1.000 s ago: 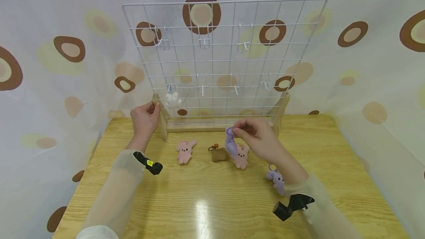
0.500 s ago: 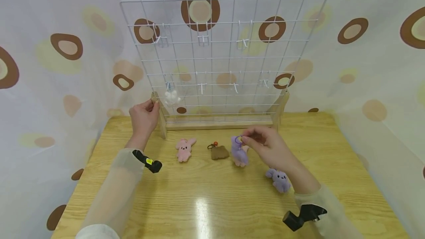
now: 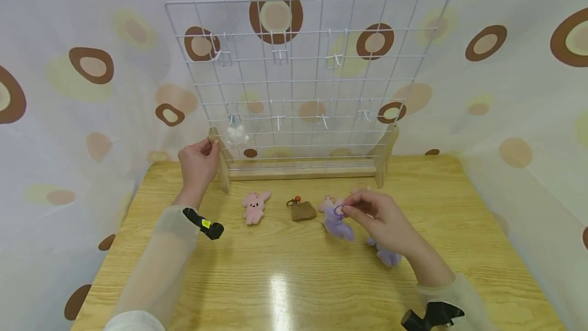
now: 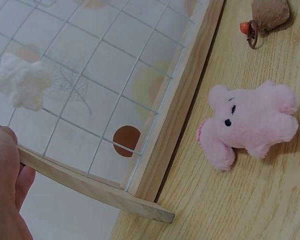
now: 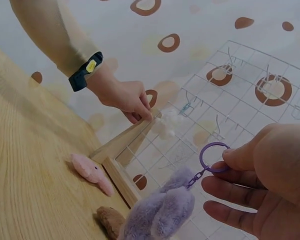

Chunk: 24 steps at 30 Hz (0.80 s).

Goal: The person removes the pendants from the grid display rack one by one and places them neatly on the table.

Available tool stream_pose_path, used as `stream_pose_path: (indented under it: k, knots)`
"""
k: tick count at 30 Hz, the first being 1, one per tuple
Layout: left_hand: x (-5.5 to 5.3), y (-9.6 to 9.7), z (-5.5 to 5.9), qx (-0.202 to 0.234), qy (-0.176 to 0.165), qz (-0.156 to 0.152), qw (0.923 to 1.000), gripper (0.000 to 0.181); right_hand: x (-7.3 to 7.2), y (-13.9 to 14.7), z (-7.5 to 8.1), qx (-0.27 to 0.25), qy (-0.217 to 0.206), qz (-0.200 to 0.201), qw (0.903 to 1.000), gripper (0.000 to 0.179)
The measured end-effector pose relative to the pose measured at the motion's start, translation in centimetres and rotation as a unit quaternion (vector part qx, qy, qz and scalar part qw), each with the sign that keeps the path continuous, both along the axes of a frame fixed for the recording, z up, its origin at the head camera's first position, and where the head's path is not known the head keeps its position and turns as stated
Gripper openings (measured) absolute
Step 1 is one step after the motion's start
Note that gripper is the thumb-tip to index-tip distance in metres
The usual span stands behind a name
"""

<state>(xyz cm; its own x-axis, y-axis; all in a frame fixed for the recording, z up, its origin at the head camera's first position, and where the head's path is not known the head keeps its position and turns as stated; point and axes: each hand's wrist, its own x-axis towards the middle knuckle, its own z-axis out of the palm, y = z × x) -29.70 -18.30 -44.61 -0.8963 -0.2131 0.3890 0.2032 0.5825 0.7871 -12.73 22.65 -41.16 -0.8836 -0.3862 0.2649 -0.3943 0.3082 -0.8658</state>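
Observation:
My left hand (image 3: 198, 165) grips the top of the wooden side leg (image 4: 100, 190) of a white wire grid rack. In the right hand (image 3: 381, 218), thumb and finger pinch the purple key ring (image 5: 201, 159) of a purple plush keychain (image 5: 160, 212). That plush hangs just above the table, in front of a pink plush keychain (image 3: 325, 202), which it partly hides. Below the right hand lies another purple plush (image 3: 388, 258), partly covered by the hand. A white plush charm (image 4: 25, 82) hangs from a lower left hook of the rack.
Another pink plush (image 3: 253, 208) and a brown plush (image 3: 303, 211) with a ring and red bell lie before the rack. White hooks (image 3: 324, 121) sit in two rows on the wire grid (image 3: 294, 82). A patterned curtain surrounds the wooden table (image 3: 229, 275).
My right hand has moved right and toward me with the purple plush, which swings and turns as it hangs. The left hand stays on the rack's leg.

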Motion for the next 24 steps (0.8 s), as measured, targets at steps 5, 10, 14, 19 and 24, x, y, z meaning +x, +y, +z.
stream_pose_path:
  k: [5,10,14,19,24]
  knots:
    - [0.0,0.0,0.1,0.001,0.000,0.003,1.0000,0.024,0.8,0.8,-0.5,-0.008,-0.013,-0.008,0.9998,0.008]
    - [-0.1,0.0,-0.1,0.000,0.001,0.002,1.0000,0.024,1.5,1.4,-0.9,-0.008,-0.026,-0.006,0.9996,0.007]
    - [-0.1,-0.1,-0.2,0.000,0.001,0.003,1.0000,0.023,2.1,1.8,-1.1,-0.001,-0.032,-0.006,0.9995,0.009]
    - [0.0,0.0,-0.1,0.005,0.000,0.001,1.0000,0.024,2.8,2.1,-1.2,0.000,-0.041,0.004,0.9992,0.010]
    - [0.0,0.1,0.0,0.002,0.003,0.002,1.0000,0.024,3.5,2.0,-1.4,-0.004,-0.038,0.029,0.9989,0.012]
